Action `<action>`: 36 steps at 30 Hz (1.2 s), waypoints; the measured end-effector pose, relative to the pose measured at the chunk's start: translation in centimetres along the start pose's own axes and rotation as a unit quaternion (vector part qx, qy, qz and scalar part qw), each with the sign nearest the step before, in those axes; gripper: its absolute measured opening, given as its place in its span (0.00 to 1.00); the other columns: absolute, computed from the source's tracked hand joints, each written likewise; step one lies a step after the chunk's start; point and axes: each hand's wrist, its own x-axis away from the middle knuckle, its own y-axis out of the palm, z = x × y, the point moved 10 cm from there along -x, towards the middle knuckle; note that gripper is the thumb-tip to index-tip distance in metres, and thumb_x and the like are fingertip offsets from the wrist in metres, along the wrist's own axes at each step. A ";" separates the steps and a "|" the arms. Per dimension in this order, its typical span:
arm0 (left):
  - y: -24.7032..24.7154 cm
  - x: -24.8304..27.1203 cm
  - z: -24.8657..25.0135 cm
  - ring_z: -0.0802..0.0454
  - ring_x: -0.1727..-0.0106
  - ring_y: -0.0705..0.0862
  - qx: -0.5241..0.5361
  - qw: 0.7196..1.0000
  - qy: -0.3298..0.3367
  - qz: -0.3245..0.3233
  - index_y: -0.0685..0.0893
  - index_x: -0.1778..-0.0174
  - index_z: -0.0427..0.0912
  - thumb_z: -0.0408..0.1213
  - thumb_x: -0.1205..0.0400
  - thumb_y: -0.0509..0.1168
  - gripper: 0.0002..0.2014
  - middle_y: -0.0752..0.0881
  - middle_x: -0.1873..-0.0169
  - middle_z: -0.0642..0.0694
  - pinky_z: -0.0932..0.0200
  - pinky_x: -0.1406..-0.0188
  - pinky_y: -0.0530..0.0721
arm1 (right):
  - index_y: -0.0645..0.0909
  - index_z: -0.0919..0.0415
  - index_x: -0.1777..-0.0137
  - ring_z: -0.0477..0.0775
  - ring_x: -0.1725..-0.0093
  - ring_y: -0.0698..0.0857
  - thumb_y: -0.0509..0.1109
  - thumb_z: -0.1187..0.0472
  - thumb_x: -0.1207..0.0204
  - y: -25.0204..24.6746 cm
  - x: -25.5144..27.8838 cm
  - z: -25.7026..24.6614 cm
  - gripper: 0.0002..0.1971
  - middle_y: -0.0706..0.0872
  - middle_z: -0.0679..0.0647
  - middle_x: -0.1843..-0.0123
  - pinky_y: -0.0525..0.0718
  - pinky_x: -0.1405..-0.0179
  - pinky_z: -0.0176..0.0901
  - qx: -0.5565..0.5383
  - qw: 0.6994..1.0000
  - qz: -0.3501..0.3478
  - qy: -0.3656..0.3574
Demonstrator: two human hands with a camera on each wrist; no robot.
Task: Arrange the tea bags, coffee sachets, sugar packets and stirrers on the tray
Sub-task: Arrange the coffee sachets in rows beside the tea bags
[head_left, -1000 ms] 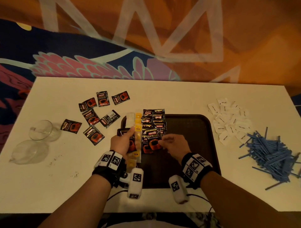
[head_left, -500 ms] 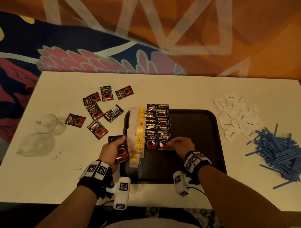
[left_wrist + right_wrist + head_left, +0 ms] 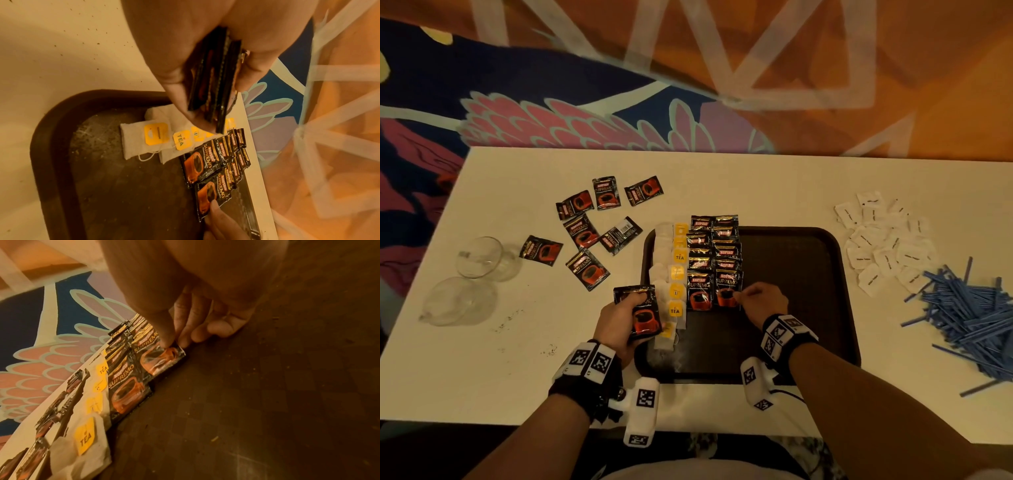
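Sachets (image 3: 213, 84) stacked in left hand (image 3: 185, 48), wrist view only.

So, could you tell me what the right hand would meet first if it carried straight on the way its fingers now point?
The right hand points leftward; its fingertips already pinch the nearest coffee sachet. Past it, probably the neighbouring sachet, then the tea bags; depth is unclear.

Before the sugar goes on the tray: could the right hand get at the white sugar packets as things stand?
Probably yes. The right hand pinches a coffee sachet on the tray; once it lets go, nothing stands between it and the sugar packets lying on that side.
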 end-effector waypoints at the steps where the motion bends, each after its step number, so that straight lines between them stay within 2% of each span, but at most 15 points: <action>1: 0.1 0.0 0.1 0.40 0.55 0.89 -0.011 1.000 0.010 0.000 0.84 0.46 0.37 0.38 0.20 0.68 0.11 0.90 0.56 0.37 0.46 0.58 0.87 | 0.82 0.51 0.58 0.47 0.49 0.84 0.75 0.51 0.26 0.0 0.0 0.1 0.07 0.86 0.48 0.53 0.85 0.42 0.47 0.000 1.000 0.001 0.002; 3: 0.4 0.1 0.1 0.39 0.53 0.90 -0.023 0.999 0.024 -0.006 0.85 0.47 0.38 0.38 0.21 0.70 0.10 0.91 0.56 0.37 0.45 0.52 0.87 | 0.82 0.52 0.56 0.47 0.49 0.84 0.77 0.50 0.27 -0.2 0.0 0.3 0.08 0.86 0.48 0.53 0.85 0.44 0.46 -0.007 1.000 0.007 0.008; 6: 1.4 0.5 0.2 0.40 0.53 0.90 -0.031 0.999 0.033 -0.022 0.86 0.48 0.39 0.37 0.24 0.73 0.11 0.91 0.55 0.37 0.45 0.50 0.87 | 0.82 0.53 0.54 0.47 0.50 0.83 0.77 0.50 0.28 -1.2 0.7 0.2 0.10 0.85 0.48 0.53 0.82 0.50 0.41 -0.025 0.999 0.038 0.008; 8: 2.3 0.5 0.1 0.41 0.53 0.91 -0.033 0.998 0.035 -0.032 0.87 0.49 0.40 0.37 0.25 0.75 0.11 0.91 0.55 0.37 0.46 0.51 0.88 | 0.82 0.52 0.54 0.46 0.49 0.83 0.76 0.48 0.28 -1.1 1.8 -0.7 0.11 0.84 0.46 0.54 0.82 0.48 0.41 -0.036 0.998 0.035 -0.023; 10: 3.5 0.6 -0.1 0.41 0.54 0.91 -0.030 0.998 0.040 -0.042 0.87 0.50 0.41 0.36 0.26 0.75 0.10 0.91 0.55 0.38 0.46 0.52 0.88 | 0.82 0.51 0.53 0.43 0.50 0.83 0.75 0.46 0.28 1.0 3.4 -2.4 0.11 0.85 0.44 0.53 0.83 0.48 0.42 -0.044 0.995 -0.045 -0.078; 12: 4.8 0.9 -0.4 0.40 0.54 0.91 -0.036 0.997 0.042 -0.056 0.88 0.51 0.42 0.36 0.27 0.76 0.10 0.91 0.56 0.37 0.42 0.49 0.87 | 0.83 0.50 0.53 0.42 0.52 0.85 0.76 0.47 0.27 3.7 5.8 -4.2 0.09 0.87 0.44 0.53 0.83 0.53 0.38 -0.048 0.979 -0.157 -0.117; 14: 5.9 1.0 -0.8 0.39 0.54 0.91 -0.035 0.996 0.035 -0.069 0.88 0.49 0.40 0.36 0.26 0.76 0.11 0.92 0.56 0.37 0.42 0.51 0.88 | 0.85 0.53 0.52 0.42 0.55 0.85 0.76 0.51 0.27 4.8 7.2 -5.1 0.08 0.89 0.47 0.52 0.81 0.56 0.35 -0.028 0.972 -0.190 -0.139; 16: 6.5 1.0 -0.9 0.39 0.55 0.91 -0.016 0.997 0.016 -0.069 0.87 0.47 0.39 0.38 0.26 0.75 0.13 0.91 0.56 0.37 0.47 0.57 0.88 | 0.87 0.57 0.48 0.43 0.55 0.85 0.76 0.53 0.27 4.0 7.3 -5.5 0.11 0.90 0.51 0.49 0.80 0.56 0.33 -0.017 0.976 -0.159 -0.148; 20: 6.1 0.1 -1.3 0.38 0.54 0.91 -0.018 0.999 0.001 -0.035 0.86 0.43 0.38 0.43 0.29 0.76 0.21 0.91 0.55 0.38 0.47 0.57 0.87 | 0.88 0.57 0.48 0.38 0.57 0.85 0.76 0.54 0.26 4.0 6.9 -4.5 0.10 0.91 0.49 0.49 0.81 0.54 0.31 -0.005 0.979 -0.145 -0.145; 22: 5.4 0.1 -1.2 0.38 0.55 0.90 -0.035 0.999 0.006 -0.007 0.86 0.44 0.39 0.47 0.30 0.76 0.22 0.91 0.56 0.38 0.46 0.56 0.88 | 0.88 0.57 0.45 0.38 0.54 0.85 0.76 0.54 0.26 4.3 6.5 -3.8 0.12 0.90 0.48 0.47 0.80 0.54 0.28 -0.005 0.981 -0.139 -0.139; 24: 4.4 0.3 -1.0 0.41 0.59 0.89 -0.052 0.998 0.007 0.018 0.86 0.51 0.40 0.50 0.27 0.75 0.18 0.90 0.60 0.39 0.46 0.55 0.88 | 0.87 0.57 0.42 0.41 0.46 0.86 0.76 0.54 0.26 4.2 5.8 -3.1 0.14 0.89 0.47 0.45 0.81 0.49 0.30 -0.004 0.985 -0.122 -0.124; 26: 3.4 0.4 -0.9 0.45 0.69 0.84 -0.049 0.999 0.002 0.022 0.86 0.58 0.38 0.49 0.23 0.71 0.15 0.87 0.68 0.41 0.53 0.66 0.85 | 0.86 0.58 0.39 0.46 0.42 0.85 0.75 0.55 0.25 4.1 5.0 -2.1 0.15 0.85 0.45 0.45 0.82 0.40 0.38 0.007 0.989 -0.104 -0.104; 28: 2.1 0.2 -1.1 0.47 0.75 0.80 -0.035 0.999 -0.010 0.022 0.87 0.58 0.35 0.48 0.22 0.70 0.17 0.84 0.72 0.41 0.57 0.74 0.80 | 0.85 0.59 0.38 0.48 0.42 0.85 0.74 0.55 0.24 4.2 4.1 -1.2 0.16 0.86 0.48 0.42 0.82 0.36 0.43 0.027 0.991 -0.094 -0.088; 32: -0.2 -0.2 -1.1 0.49 0.76 0.79 -0.023 0.999 -0.010 0.030 0.87 0.64 0.37 0.47 0.21 0.70 0.15 0.83 0.72 0.43 0.57 0.73 0.79 | 0.85 0.58 0.39 0.51 0.44 0.87 0.75 0.55 0.25 4.8 3.2 -0.5 0.16 0.89 0.54 0.43 0.85 0.38 0.48 0.016 0.995 -0.088 -0.051; 36: -0.4 0.3 -1.2 0.50 0.76 0.79 -0.013 1.000 -0.023 -0.002 0.86 0.63 0.38 0.47 0.19 0.67 0.15 0.82 0.74 0.45 0.58 0.74 0.79 | 0.88 0.56 0.49 0.50 0.49 0.87 0.76 0.55 0.25 4.8 2.8 -0.9 0.08 0.90 0.53 0.51 0.87 0.43 0.47 0.030 0.996 -0.066 -0.049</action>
